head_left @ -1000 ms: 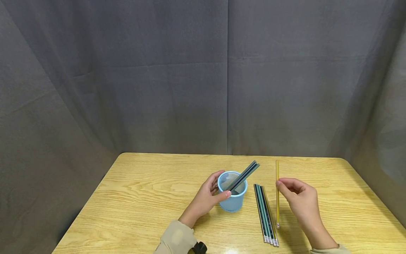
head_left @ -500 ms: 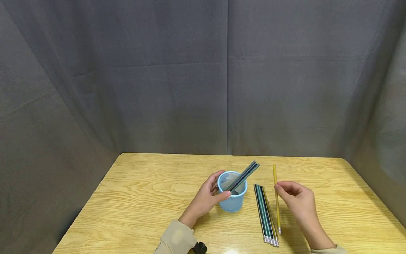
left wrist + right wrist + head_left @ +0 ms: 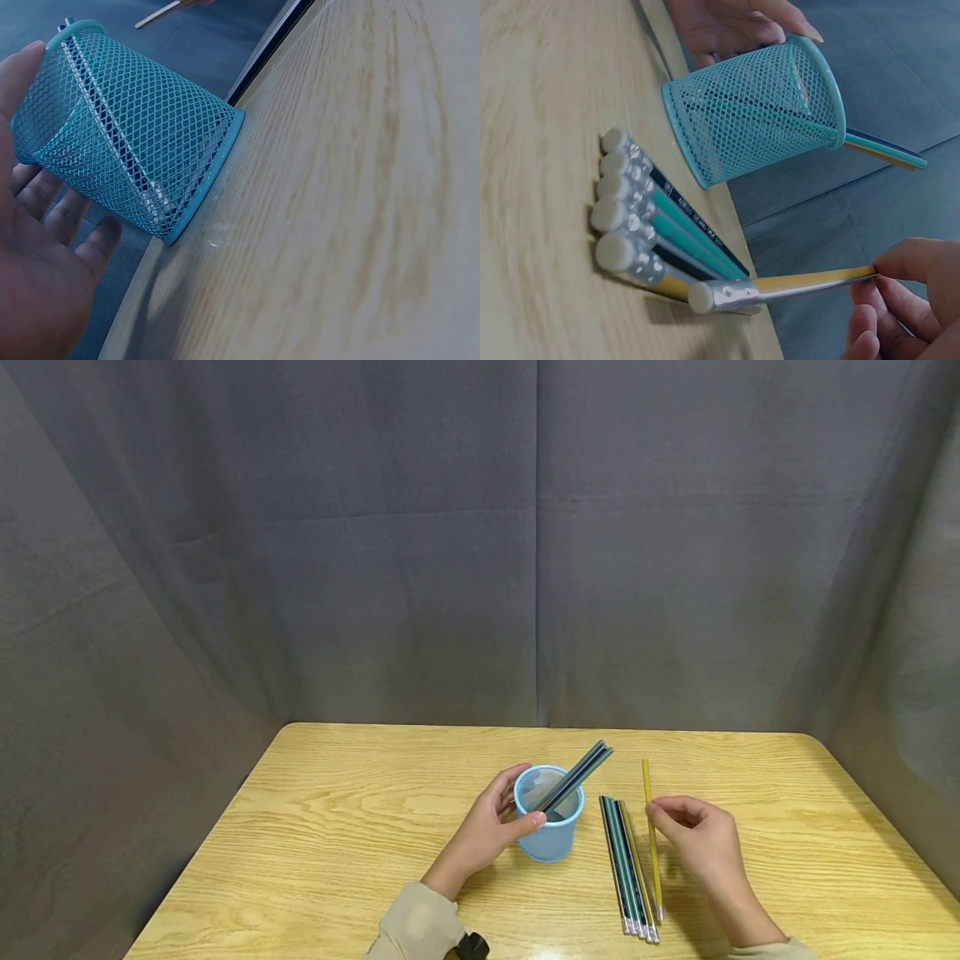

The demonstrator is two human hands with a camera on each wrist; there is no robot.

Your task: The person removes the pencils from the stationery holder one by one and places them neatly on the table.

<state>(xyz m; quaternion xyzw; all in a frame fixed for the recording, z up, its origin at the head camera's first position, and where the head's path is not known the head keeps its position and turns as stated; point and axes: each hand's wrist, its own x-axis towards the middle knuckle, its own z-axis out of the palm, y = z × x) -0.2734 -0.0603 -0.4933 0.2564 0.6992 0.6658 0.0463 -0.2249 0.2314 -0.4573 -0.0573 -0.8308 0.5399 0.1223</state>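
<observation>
A light-blue mesh pencil cup stands on the table. My left hand holds it from the left, thumb at the rim and fingers along the far side. Several pencils lean to the right in the cup. My right hand pinches a yellow pencil between thumb and fingers, with its eraser end pointing down towards the table. Left of it lies a row of pencils in dark, green and yellow. The right wrist view shows their white erasers side by side, the held pencil's eraser beside them.
The wooden table extends to both sides of the hands. Grey curtains hang behind it and along both sides. Near the left sleeve a small black object shows at the wrist.
My right hand has shifted a little left and nearer me, bringing the yellow pencil closer to the row and tilting it slightly. The left hand and the cup stay in place.
</observation>
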